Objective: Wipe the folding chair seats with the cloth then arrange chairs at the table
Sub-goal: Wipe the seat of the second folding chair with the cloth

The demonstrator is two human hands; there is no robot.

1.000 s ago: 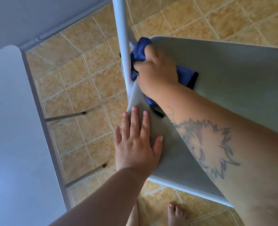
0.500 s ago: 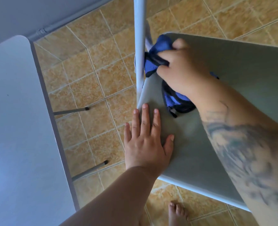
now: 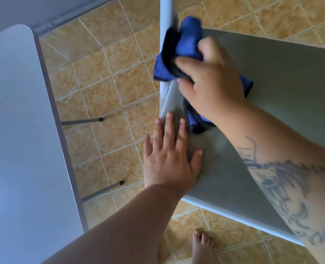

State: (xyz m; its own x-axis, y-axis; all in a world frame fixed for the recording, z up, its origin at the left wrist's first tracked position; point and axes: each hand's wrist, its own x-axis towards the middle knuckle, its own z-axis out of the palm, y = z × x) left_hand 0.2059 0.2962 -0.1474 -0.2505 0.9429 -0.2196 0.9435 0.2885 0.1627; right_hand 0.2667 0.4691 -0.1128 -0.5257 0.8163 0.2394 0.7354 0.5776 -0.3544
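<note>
Bunched blue cloth [image 3: 184, 48] against white chair tube [image 3: 165, 20], grey seat [image 3: 283, 88] beside white table [image 3: 14, 130].

Two hands show: one left hand [image 3: 169, 164] with five fingers [image 3: 168, 130] spread flat, and one right hand [image 3: 209, 82] with its fingers curled tight around the single blue cloth [image 3: 184, 46]. One grey chair seat [image 3: 283, 88] lies under both sets of fingers. One white chair tube [image 3: 165, 14] runs just past the right fingers, the cloth bunched against it. One white counter [image 3: 18, 140] stands well to the left of the left fingers, and two of its dark-tipped legs [image 3: 81, 121] show beneath it. One bare foot [image 3: 202, 246] stands on the tiled floor [image 3: 110, 82], below the left wrist. One grey pipe [image 3: 70, 18] runs along the wall base, far above the left fingers.
</note>
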